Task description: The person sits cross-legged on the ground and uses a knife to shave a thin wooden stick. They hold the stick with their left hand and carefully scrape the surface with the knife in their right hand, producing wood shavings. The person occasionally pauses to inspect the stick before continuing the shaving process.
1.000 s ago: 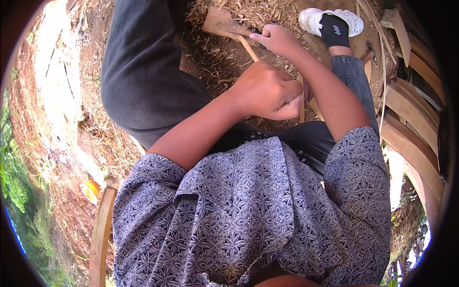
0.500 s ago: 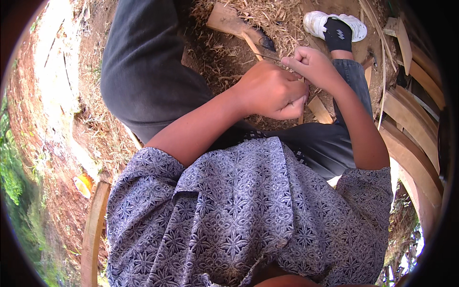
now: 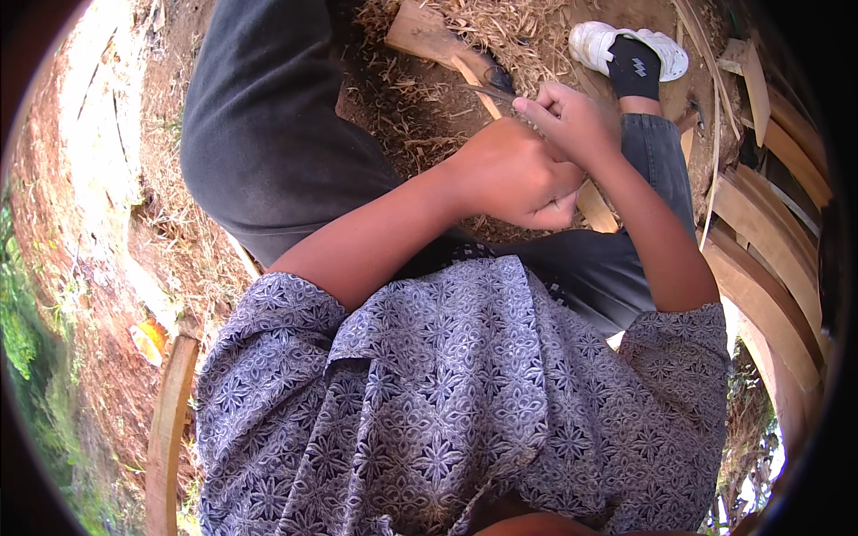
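Stick (image 3: 477, 79), pale and narrow, is noted upper ctr. of frame; long axis is run steeply, upper L to lower R, its lower visible end being lost at L hand (image 3: 514, 171). Stick is crossed in view by thin dark blade (image 3: 490, 91), lying near level w/ tip to frame L; actual contact cannot be confirmed. Grip, L hand: fist curled tight, stick apparently held; fingers mostly hidden. Grip, R hand (image 3: 567, 123): fingers closed round blade's near end, thumb laid toward tip. Stick's exposed length is met up-L of both hands; L hand is nearer. L fist is posed back-up, forearm brought from lower L; R forearm is angled in from lower R, wrist above and just R of L fist. Flat wood piece (image 3: 422, 34) is seen beyond, upper ctr.
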`<state>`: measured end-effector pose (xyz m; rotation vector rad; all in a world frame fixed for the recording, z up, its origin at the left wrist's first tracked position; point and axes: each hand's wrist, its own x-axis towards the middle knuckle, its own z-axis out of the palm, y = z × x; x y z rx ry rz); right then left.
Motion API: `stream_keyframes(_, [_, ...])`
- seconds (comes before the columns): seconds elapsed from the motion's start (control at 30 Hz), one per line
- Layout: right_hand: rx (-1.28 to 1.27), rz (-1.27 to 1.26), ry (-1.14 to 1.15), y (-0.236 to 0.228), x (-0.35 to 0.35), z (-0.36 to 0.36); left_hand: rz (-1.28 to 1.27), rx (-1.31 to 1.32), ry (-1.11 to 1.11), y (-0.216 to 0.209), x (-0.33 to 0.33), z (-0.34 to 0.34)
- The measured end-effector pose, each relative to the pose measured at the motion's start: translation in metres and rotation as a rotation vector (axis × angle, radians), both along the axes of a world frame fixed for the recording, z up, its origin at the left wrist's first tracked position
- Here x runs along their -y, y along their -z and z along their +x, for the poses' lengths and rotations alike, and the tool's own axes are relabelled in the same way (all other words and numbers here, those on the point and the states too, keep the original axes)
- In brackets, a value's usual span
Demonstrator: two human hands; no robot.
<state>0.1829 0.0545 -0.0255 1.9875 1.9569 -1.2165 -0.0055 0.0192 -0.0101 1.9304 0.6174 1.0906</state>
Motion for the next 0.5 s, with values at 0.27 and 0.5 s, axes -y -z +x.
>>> stream_keyframes(0.27, [-0.058,-0.115,-0.024,0.0,-0.016,0.001,-0.02,0.004,-0.001,0.002,0.0,0.0])
stream_keyframes(0.5, [0.06,-0.118,-0.085,-0.015,-0.022,-0.012,-0.003,-0.046,0.035,0.003,0.001,0.003])
